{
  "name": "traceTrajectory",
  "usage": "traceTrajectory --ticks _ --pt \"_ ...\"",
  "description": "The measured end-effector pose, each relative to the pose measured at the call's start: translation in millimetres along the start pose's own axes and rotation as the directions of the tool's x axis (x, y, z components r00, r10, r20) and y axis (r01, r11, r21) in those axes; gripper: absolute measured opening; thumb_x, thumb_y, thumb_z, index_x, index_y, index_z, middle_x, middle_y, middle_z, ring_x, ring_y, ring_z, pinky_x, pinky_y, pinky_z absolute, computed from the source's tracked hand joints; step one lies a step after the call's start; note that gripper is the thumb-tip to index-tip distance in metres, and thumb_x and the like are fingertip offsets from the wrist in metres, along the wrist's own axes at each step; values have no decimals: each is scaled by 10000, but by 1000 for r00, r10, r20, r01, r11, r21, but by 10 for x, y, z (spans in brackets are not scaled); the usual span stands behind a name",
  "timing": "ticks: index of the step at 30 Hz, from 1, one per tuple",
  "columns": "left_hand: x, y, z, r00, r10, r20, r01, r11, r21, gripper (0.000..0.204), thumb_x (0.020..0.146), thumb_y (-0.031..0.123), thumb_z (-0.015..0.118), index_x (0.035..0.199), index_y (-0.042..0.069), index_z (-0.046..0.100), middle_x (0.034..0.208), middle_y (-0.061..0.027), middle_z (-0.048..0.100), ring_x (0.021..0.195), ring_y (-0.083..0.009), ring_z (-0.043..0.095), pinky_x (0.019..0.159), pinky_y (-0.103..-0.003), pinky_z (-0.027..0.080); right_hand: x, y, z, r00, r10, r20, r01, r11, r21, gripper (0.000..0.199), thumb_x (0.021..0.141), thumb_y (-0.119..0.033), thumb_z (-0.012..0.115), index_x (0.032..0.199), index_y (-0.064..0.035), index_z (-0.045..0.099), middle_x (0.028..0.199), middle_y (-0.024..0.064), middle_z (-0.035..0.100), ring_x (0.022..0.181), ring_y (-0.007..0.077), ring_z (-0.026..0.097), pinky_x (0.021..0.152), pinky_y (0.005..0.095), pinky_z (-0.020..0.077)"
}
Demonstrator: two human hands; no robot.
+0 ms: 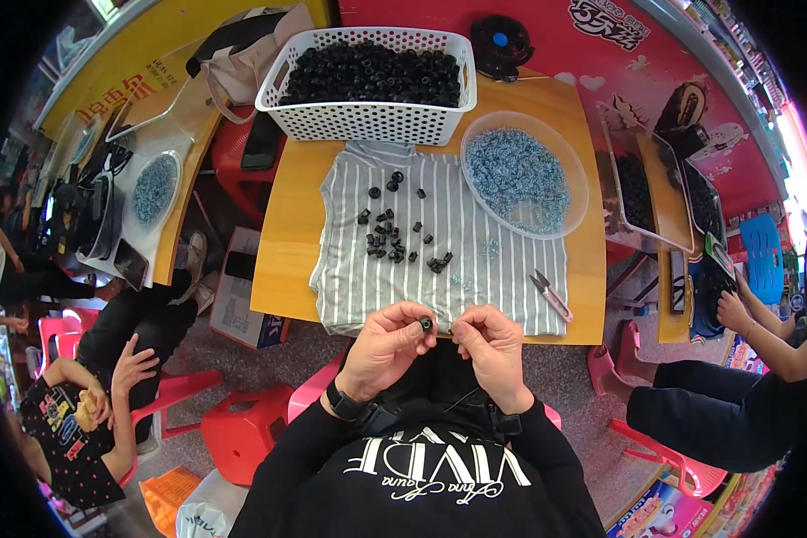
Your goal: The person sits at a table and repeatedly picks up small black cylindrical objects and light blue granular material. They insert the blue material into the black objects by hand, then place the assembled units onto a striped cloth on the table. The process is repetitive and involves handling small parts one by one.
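Around us, a white basket (359, 123) of black parts (377, 73) fills the top centre of the frame, and a round tub (581, 202) of blue beads (520, 170) stands at upper right. Loose black pieces (384, 240) lie mid-frame; pink-handled snips (551, 295) rest right of centre. Our left hand (388, 348) pinches a small black ring (426, 324) at lower centre; our right hand (493, 350) has its fingertips closed together, whether on anything we cannot tell. A striped grey cloth (457, 202) covers part of the wooden table (587, 278), with a red stool (247, 435) at lower left.

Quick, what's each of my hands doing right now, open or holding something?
Left hand: closed, holding a small black piece.
Right hand: pinched closed; whether it holds anything cannot be told.
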State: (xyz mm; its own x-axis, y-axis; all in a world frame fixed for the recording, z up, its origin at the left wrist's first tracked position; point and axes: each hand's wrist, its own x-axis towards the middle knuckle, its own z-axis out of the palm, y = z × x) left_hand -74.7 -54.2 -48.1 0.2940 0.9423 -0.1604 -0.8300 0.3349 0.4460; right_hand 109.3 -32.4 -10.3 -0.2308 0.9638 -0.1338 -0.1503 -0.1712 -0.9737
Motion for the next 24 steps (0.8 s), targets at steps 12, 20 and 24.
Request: traceTrajectory --ticks 12,20,24 --pt "-17 -61 6 1000 -30 5 31 998 -54 223 976 47 617 1190 -16 635 1049 -106 679 896 -167 645 771 -253 525 -41 16 -9 996 86 37 -91 976 195 61 944 -59 684 955 -1 698 821 26 663 686 59 592 587 198 468" --pt "-28 -105 -41 998 -48 -34 46 998 -40 233 963 51 636 1183 -25 623 1066 -105 677 870 -153 640 783 -261 519 -32 62 33 997 45 63 -59 967 246 56 939 -36 680 969 12 683 861 52 685 704 76 616 603 204 485" --pt "18 -176 -33 998 -19 -62 14 997 -79 223 975 48 616 1188 -16 624 1071 -95 677 885 -154 645 810 -279 529 -12 134 117 997 71 -11 -66 966 252 83 934 -9 675 1012 17 670 867 58 679 740 86 630 631 213 500"
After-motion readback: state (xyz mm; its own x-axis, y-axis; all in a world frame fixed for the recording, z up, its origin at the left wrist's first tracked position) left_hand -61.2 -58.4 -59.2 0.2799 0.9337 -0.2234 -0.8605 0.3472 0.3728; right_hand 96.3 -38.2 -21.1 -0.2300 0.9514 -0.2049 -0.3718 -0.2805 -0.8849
